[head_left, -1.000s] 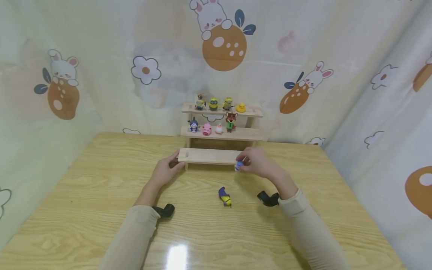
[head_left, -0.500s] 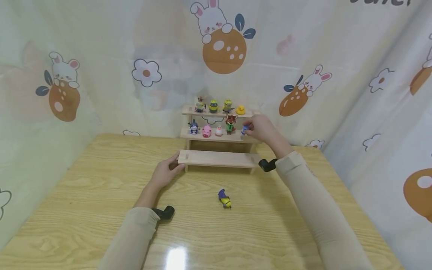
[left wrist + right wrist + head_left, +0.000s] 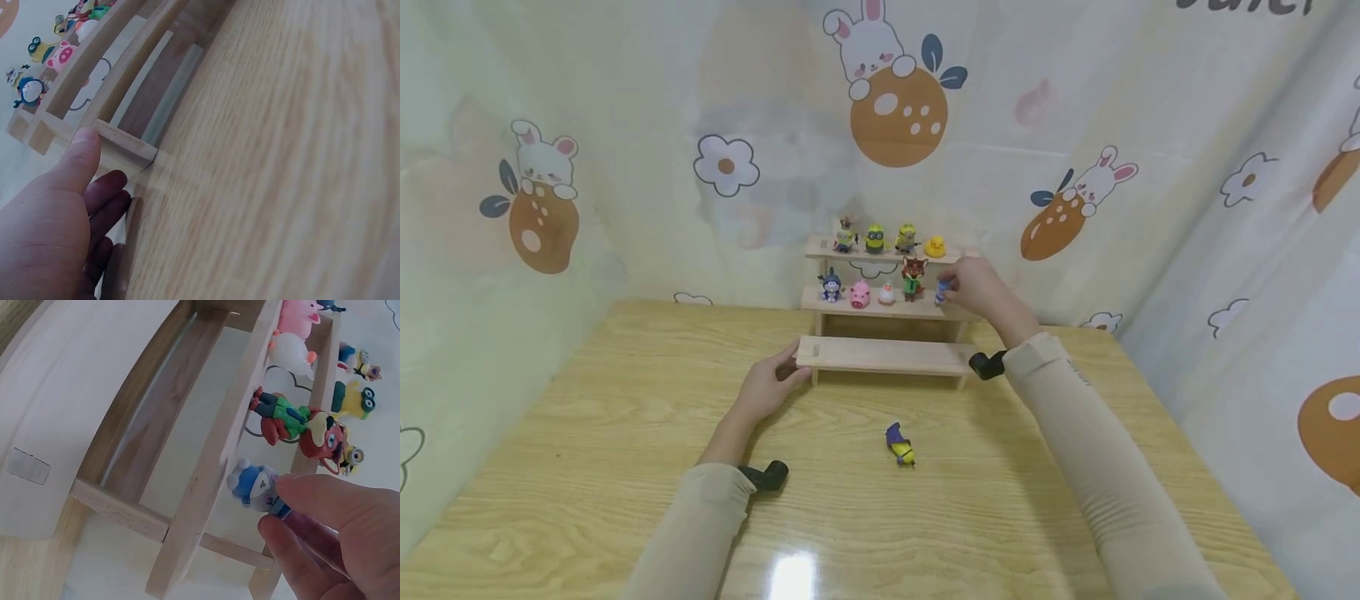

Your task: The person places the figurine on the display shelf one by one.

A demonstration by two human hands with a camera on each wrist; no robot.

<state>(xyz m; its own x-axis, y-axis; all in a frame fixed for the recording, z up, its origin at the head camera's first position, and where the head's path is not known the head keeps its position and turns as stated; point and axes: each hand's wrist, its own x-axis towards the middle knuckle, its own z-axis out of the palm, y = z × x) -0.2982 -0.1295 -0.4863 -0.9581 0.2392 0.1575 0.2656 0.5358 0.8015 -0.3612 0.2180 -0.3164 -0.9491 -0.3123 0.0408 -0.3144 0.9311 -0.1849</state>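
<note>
My right hand [image 3: 981, 285] pinches a small blue-and-white figurine [image 3: 252, 485] between thumb and fingertips. The figurine is at the right end of the middle step, beside a fox figurine [image 3: 913, 278] in green; in the right wrist view its feet end is at the step's edge. At the lowest step's left end, my left hand [image 3: 766, 387] holds the three-tier wooden stand [image 3: 887, 353], thumb at the front and fingers behind. The left wrist view shows the thumb [image 3: 84, 153] against the step's corner. A yellow-and-purple figurine [image 3: 900, 444] lies on the table.
On the middle step stand a dark blue figurine [image 3: 831, 285], a pink pig [image 3: 860, 294] and a white bird [image 3: 886, 293]. Several yellow figurines and a rubber duck [image 3: 935, 246] line the top step. A patterned curtain [image 3: 775, 100] hangs behind the table [image 3: 625, 400].
My right hand has lifted the blue-and-white figurine from beside the lowest step up and back to the middle step's right end. My left hand stays at the stand.
</note>
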